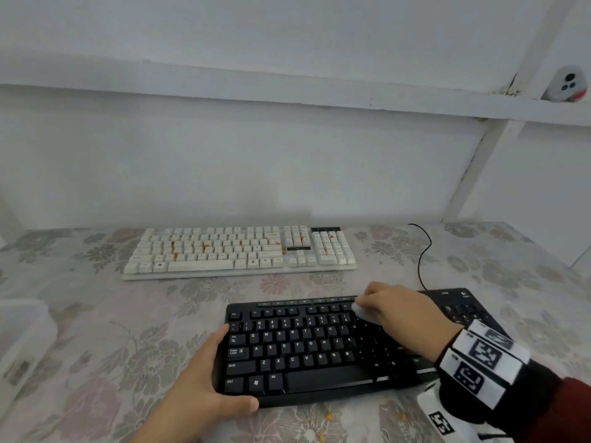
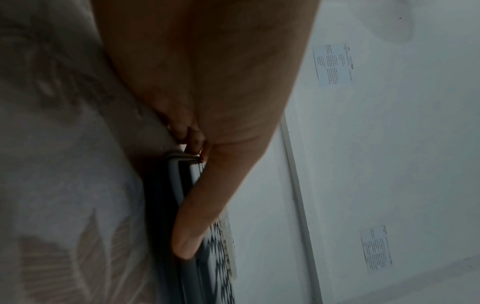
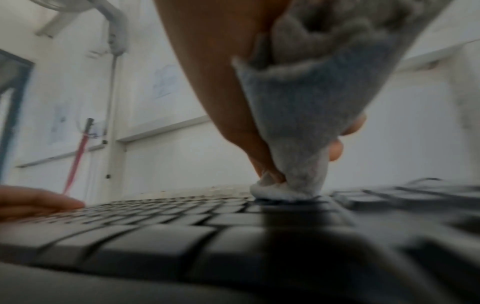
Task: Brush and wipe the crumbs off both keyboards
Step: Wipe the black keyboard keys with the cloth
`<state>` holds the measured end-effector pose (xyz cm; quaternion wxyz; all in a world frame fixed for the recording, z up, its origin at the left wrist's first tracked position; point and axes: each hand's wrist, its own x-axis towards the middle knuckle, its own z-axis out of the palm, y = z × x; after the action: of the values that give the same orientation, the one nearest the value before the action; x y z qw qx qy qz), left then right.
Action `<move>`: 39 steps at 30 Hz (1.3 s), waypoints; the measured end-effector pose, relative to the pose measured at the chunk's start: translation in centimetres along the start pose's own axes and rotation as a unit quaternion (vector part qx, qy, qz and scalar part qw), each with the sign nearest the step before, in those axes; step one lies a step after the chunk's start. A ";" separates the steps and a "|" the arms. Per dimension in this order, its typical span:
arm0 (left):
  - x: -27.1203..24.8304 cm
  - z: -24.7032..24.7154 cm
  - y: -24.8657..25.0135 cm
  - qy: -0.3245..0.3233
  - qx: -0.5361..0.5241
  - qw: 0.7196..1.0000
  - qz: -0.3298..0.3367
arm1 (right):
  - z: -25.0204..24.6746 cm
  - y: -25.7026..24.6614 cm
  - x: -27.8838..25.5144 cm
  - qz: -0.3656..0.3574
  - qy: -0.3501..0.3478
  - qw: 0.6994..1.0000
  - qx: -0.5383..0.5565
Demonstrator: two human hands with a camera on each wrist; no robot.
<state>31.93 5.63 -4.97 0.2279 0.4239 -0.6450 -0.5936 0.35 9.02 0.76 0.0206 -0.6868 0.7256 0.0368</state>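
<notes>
A black keyboard (image 1: 307, 346) lies near the table's front edge. My left hand (image 1: 208, 375) grips its left end, thumb along the front edge and fingers at the side. My right hand (image 1: 396, 310) holds a bunched grey-white cloth (image 1: 363, 311) and presses it onto the upper key rows right of centre. In the right wrist view the cloth (image 3: 298, 127) tapers to a tip resting on the keys (image 3: 155, 222). Farther back lies a white keyboard (image 1: 240, 251) with orange crumbs between its keys.
A floral tablecloth (image 1: 96, 330) covers the table. A few orange crumbs (image 1: 327, 417) lie on it in front of the black keyboard. A translucent plastic box (image 1: 22, 340) stands at the left edge. A black cable (image 1: 423, 251) runs at the back right.
</notes>
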 end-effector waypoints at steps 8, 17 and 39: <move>0.1 0.0 -0.3 0.008 -0.004 1.000 0.004 | 0.7 8.3 -2.4 0.113 0.025 0.992 -0.059; 0.0 0.0 0.0 0.011 -0.003 1.000 0.011 | -1.5 12.9 -2.4 0.255 -0.055 0.961 -0.094; 0.0 -0.1 0.2 -0.001 0.006 1.000 -0.012 | 0.1 13.0 -3.0 0.225 -0.011 0.972 -0.070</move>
<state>31.92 5.52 -4.76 0.2178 0.4321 -0.6439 -0.5926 -12.49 12.75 1.26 -0.0284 -0.5056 0.8566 0.0992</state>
